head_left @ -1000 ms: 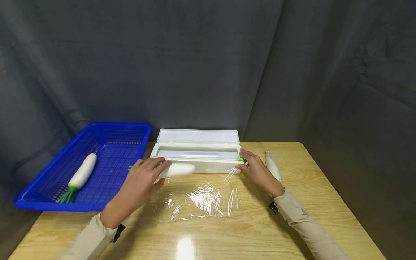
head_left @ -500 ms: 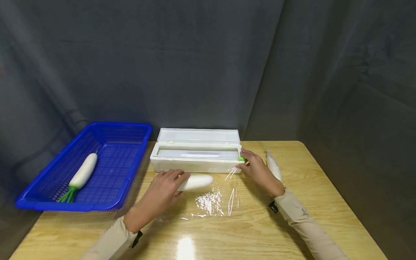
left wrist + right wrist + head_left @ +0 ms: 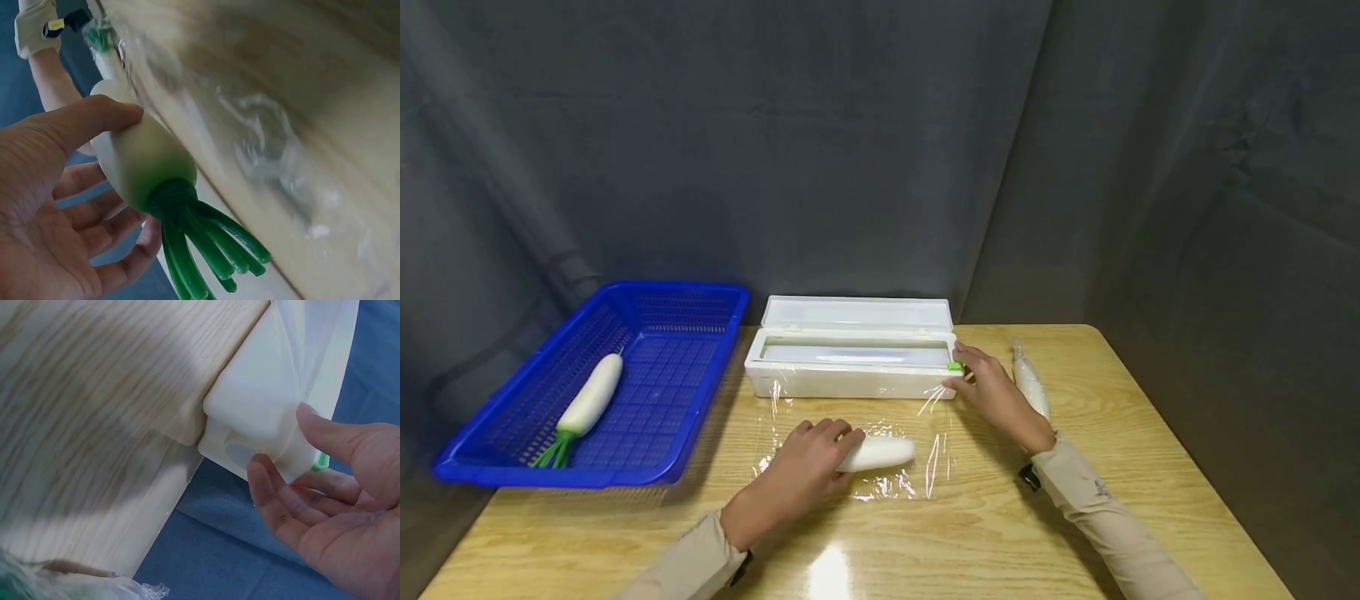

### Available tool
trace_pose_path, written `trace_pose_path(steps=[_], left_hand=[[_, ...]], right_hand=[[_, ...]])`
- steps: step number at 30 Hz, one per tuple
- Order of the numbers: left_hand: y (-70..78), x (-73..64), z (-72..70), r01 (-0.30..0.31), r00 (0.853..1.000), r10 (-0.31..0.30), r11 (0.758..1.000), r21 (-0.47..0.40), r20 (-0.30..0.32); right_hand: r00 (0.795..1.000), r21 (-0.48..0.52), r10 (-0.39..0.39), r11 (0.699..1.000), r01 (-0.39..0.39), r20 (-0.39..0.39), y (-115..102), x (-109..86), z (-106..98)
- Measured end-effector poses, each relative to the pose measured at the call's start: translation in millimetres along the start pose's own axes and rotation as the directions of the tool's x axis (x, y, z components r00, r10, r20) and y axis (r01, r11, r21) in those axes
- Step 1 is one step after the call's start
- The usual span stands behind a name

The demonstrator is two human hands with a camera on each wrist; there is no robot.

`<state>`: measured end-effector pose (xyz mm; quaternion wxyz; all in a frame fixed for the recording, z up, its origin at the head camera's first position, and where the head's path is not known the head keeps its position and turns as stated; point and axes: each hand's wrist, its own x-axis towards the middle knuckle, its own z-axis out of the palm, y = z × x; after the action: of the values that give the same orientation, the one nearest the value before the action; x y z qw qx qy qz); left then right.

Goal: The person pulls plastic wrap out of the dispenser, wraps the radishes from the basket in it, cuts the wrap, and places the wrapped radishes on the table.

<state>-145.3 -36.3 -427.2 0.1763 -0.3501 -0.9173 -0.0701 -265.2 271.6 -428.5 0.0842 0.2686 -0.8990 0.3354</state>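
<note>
My left hand [image 3: 805, 471] grips a white radish [image 3: 880, 453] near its leafy end. In the left wrist view, my thumb lies across the radish and its green stalks [image 3: 206, 244] stick out past the fingers. Beneath it, a sheet of cling film [image 3: 934, 467] spreads over the table, running out from the front of a white cling film dispenser [image 3: 842, 385]. With my right hand [image 3: 996, 404] I hold the dispenser's right end, thumb on the front face and fingers round the end, close to a green slider [image 3: 954, 366]. The dispenser's lid [image 3: 857, 313] stands raised.
At the left, a blue basket [image 3: 557, 477] holds another radish [image 3: 593, 396] with green stalks. A film-wrapped radish [image 3: 1030, 387] lies beyond my right wrist. Dark curtain [image 3: 850, 150] closes off the back of the wooden table [image 3: 970, 550].
My left hand has carried the radish from in front of the dispenser rightward and nearer to me, low over the film sheet. The right hand has stayed at the dispenser's end.
</note>
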Motion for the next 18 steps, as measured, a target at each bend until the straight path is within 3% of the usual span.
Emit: trace_pose_path(steps=[5,11,18], left_hand=[[6.8,-0.3,12.1,-0.009,0.999,0.008,1.0,0.015,0.033],[9.4,-2.8,16.4,-0.001,1.0,0.0,0.998,0.056,0.019],[7.7,-7.6,17.0,0.002,1.0,-0.001,1.0,-0.018,0.03]], right_hand=[[1.0,-0.018,-0.004,1.0,0.004,-0.018,-2,-0.6,0],[1.0,-0.004,0.017,1.0,-0.017,0.0,-4,0.1,-3],[0.998,-0.002,0.04,0.999,-0.04,0.043,-6,-2.3,-7]])
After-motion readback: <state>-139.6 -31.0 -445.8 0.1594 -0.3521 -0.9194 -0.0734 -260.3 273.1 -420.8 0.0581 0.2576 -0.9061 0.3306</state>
